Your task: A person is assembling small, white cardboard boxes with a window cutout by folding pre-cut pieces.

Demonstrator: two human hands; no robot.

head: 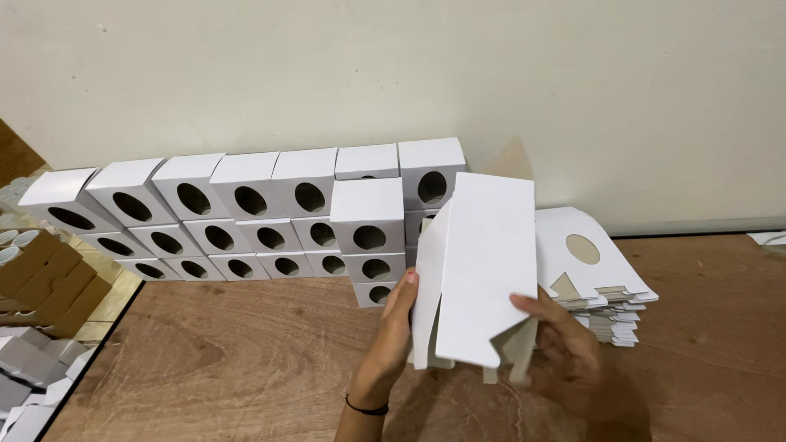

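Note:
Both of my hands hold one white cardboard box blank (483, 270), partly folded open, above the wooden table (246, 360). My left hand (391, 331) grips its left edge with the fingertips, a dark band on the wrist. My right hand (565, 348) holds the lower right side, thumb on the front panel. Just behind and to the right lies a stack of flat white blanks (602, 282) with an oval cut-out on top.
Several assembled white boxes with oval windows (246, 217) stand stacked in rows against the cream wall (409, 65). At the left, past the table's edge, lie brown cardboard pieces (49, 282) and more white pieces (24, 376).

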